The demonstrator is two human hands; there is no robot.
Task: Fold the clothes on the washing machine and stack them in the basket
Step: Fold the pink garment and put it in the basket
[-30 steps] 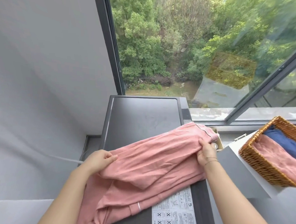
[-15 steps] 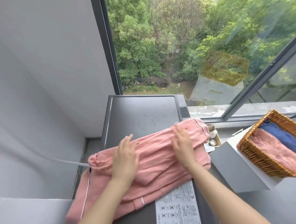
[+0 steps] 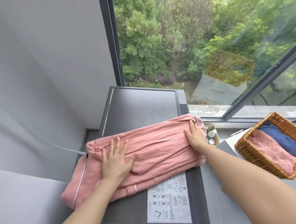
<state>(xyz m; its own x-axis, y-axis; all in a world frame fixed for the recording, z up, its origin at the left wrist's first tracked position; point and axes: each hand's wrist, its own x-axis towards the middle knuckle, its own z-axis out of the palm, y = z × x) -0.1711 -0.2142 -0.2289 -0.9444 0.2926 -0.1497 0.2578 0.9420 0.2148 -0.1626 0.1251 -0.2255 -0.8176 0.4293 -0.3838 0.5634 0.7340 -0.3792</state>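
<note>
A pink garment with white piping [image 3: 156,145] lies folded in a long band across the dark grey washing machine top [image 3: 140,106]. My left hand [image 3: 116,159] presses flat on its left part with fingers spread. Over at the garment's right end, my right hand [image 3: 196,135] lies flat too, near the piped edge. A wicker basket [image 3: 253,154] sits to the right on a white surface, holding a folded pink piece [image 3: 273,149] and a blue piece [image 3: 279,138].
A white instruction sticker [image 3: 169,199] is on the machine's near right corner. A small box with bottles [image 3: 212,136] sits between the machine and the basket. A grey wall runs along the left, a large window behind. A thin white hose [image 3: 58,146] passes at the left.
Both hands let go of the garment's ends and now press flat on it. They slid apart, left hand toward the left, right hand toward the right end, smoothing the fold.
</note>
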